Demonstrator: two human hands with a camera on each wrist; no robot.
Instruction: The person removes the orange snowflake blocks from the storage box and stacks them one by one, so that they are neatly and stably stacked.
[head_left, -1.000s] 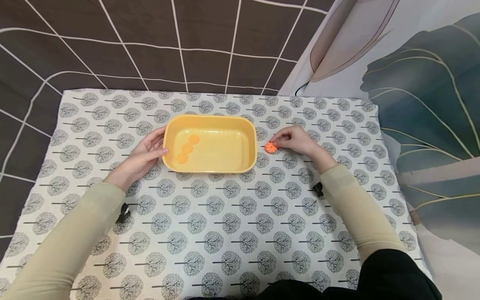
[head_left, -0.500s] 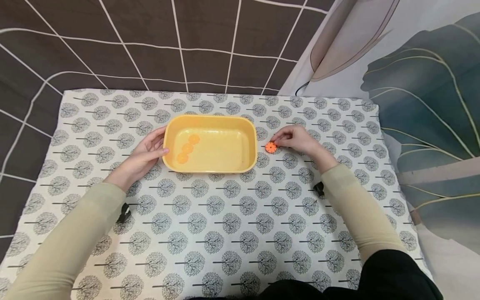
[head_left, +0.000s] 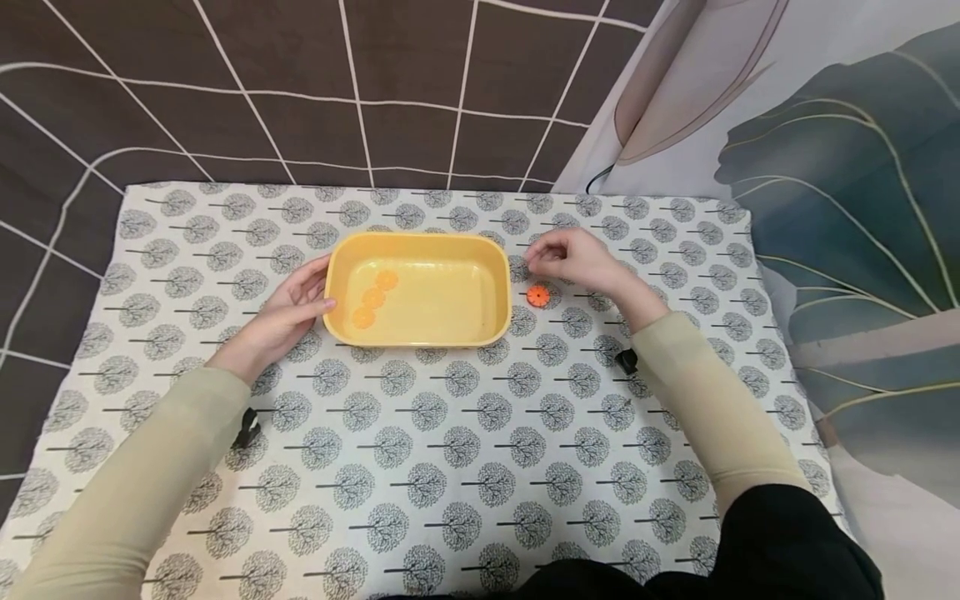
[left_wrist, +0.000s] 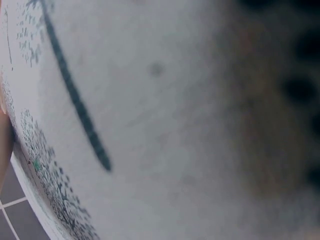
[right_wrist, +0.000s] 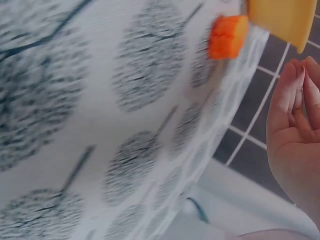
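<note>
A yellow rectangular tub (head_left: 420, 336) stands on the cloth near the far middle of the table. Three pale orange flower-shaped slices (head_left: 373, 297) lie in a slanting row on its left floor. My left hand (head_left: 281, 308) grips the tub's left end, thumb on the rim and fingers along the outer wall. Right of the tub, an orange flower-shaped piece (head_left: 537, 296) sits on the cloth; the right wrist view shows it thick, with a line across its side. Above and beyond it is my right hand (head_left: 573, 258), fingers loosely bent, thumb near the fingertips, with no object visible between them.
A white cloth (head_left: 420, 533) printed with grey trees covers the table. Behind hangs a dark gridded curtain (head_left: 292, 50), with a leaf-patterned curtain (head_left: 862, 208) at the right. The left wrist view shows mostly blurred cloth.
My right hand has let go of the orange piece and moved slightly up and left. The piece stays on the cloth. My left hand and the tub hold their place.
</note>
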